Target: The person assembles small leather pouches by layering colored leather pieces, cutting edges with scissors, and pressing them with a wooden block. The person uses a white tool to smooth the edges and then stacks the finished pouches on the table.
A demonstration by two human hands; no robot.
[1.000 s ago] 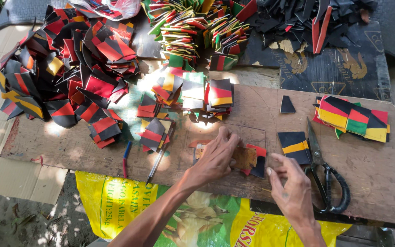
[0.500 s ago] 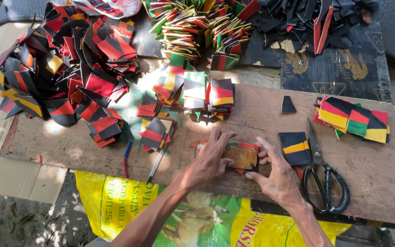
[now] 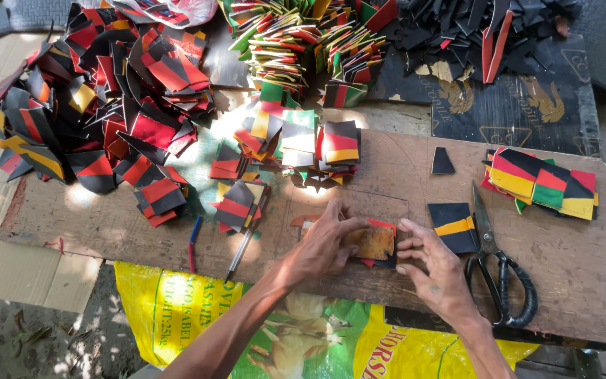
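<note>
1. Near the front edge of the wooden board (image 3: pixel 569 267), both hands meet over one small brown template piece (image 3: pixel 373 243) lying on a red-and-black cut piece (image 3: pixel 384 226).
2. His left hand (image 3: pixel 320 245) lies flat across the template's near side, fingers spread and pressing down, not curled around anything.
3. His right hand (image 3: pixel 435 263) comes in from four o'clock, fingertips pinching the template's right edge; whether the thumb is tucked under the stack I cannot quite tell from here.
4. At three o'clock of the hands lies a black piece with a yellow stripe (image 3: pixel 454 228), and just past it the black-handled scissors (image 3: pixel 496 270), blades pointing away towards twelve.
5. At nine o'clock, a blue pen (image 3: pixel 193 241) and a thin pencil (image 3: pixel 245 242) lie on the board, beside small stacks of striped pieces (image 3: pixel 236 203).
6. Further off at eleven o'clock sits a big loose heap of red, black and yellow scraps (image 3: pixel 99 105); at two o'clock, a neat fanned stack of coloured pieces (image 3: pixel 541 182).
7. What could go wrong, to my eye: the template is held only by finger pressure, so it could skid on the slick material and throw the outline off; the right wrist is also close to the scissors and could knock them.
</note>
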